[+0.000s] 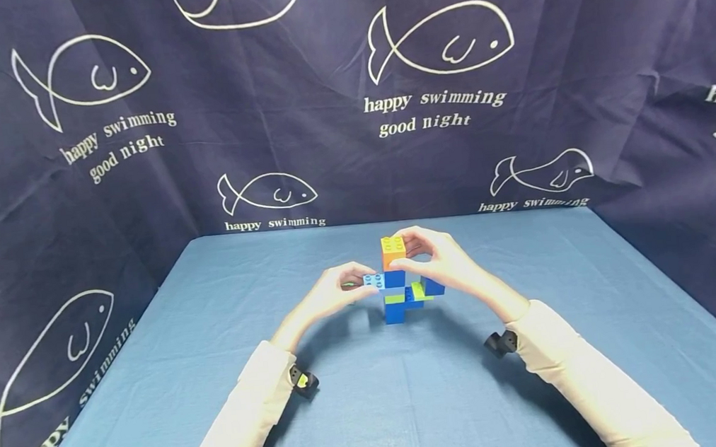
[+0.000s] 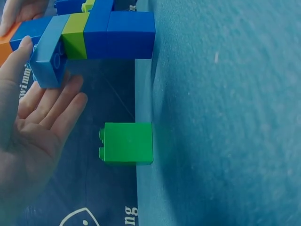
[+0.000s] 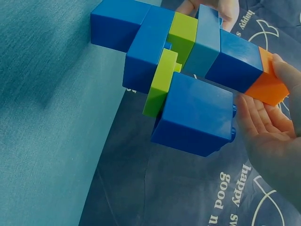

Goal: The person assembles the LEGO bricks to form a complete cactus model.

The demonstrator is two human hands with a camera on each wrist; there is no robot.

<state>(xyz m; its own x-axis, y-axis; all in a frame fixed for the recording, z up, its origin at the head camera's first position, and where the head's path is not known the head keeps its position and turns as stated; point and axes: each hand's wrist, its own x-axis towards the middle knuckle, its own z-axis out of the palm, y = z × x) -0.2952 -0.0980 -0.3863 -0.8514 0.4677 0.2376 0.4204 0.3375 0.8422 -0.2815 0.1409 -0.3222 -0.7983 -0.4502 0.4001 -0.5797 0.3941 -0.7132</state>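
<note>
A stack of toy building bricks stands upright on the table, topped by an orange brick (image 1: 393, 257). My right hand (image 1: 444, 258) holds that orange brick between thumb and fingers, as the right wrist view also shows. Beneath it come a dark blue brick (image 3: 234, 60), then a light blue brick (image 2: 49, 59) jutting left, a lime brick (image 2: 75, 35) and more dark blue ones. At the jutting end my left hand (image 1: 337, 289) pinches the light blue brick. On the right side, a thin lime brick (image 3: 161, 84) and a large blue brick (image 3: 195, 106) branch off.
A loose green brick (image 2: 128, 143) stands on the table left of the stack, mostly behind my left hand in the head view. Blue cloth covers the table (image 1: 374, 407). A dark curtain (image 1: 347, 96) with fish drawings hangs behind it and at the sides.
</note>
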